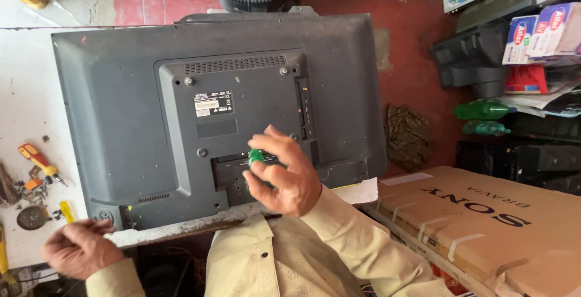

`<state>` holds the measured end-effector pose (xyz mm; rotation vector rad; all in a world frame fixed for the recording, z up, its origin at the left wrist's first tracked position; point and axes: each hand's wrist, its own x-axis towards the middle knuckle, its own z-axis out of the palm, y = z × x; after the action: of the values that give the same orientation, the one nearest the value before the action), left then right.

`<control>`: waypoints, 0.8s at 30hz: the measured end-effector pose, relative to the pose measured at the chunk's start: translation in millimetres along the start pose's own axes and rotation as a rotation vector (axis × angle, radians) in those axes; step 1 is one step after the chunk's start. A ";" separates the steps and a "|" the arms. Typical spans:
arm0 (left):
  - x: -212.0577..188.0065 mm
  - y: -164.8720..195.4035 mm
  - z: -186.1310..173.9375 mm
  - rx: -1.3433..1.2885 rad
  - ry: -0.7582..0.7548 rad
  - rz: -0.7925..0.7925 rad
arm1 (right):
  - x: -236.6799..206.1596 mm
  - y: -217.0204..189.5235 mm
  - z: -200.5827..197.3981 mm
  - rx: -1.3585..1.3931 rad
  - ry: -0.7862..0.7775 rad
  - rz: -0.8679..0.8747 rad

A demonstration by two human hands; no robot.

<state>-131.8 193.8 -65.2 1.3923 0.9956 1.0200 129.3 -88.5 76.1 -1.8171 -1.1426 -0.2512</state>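
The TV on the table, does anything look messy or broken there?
No visible damage. The television lies face down, scuffed and dusty. Loose screws and bits are scattered beside it, near a red-handled screwdriver.

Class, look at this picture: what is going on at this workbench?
A person has a flat-screen television lying face down, its grey back panel up. The right hand holds a green-handled screwdriver against the lower middle of the panel. The left hand rests at the near left edge of the bench. Loose tools, including a red-and-yellow screwdriver, lie to the left.
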 end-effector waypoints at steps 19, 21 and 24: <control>-34.3 20.3 107.6 -0.346 -0.119 -0.733 | 40.4 54.4 -26.8 0.200 -0.209 -0.110; -40.3 20.5 114.5 -0.336 -0.144 -0.716 | 43.1 58.3 -26.1 0.257 -0.205 -0.102; -44.3 21.1 125.7 -0.300 -0.154 -0.729 | 48.2 67.7 -24.0 0.234 -0.220 -0.119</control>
<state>-23.0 115.3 -51.3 0.7461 1.0643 0.4777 215.8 -87.1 76.7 -1.6001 -1.3752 0.0162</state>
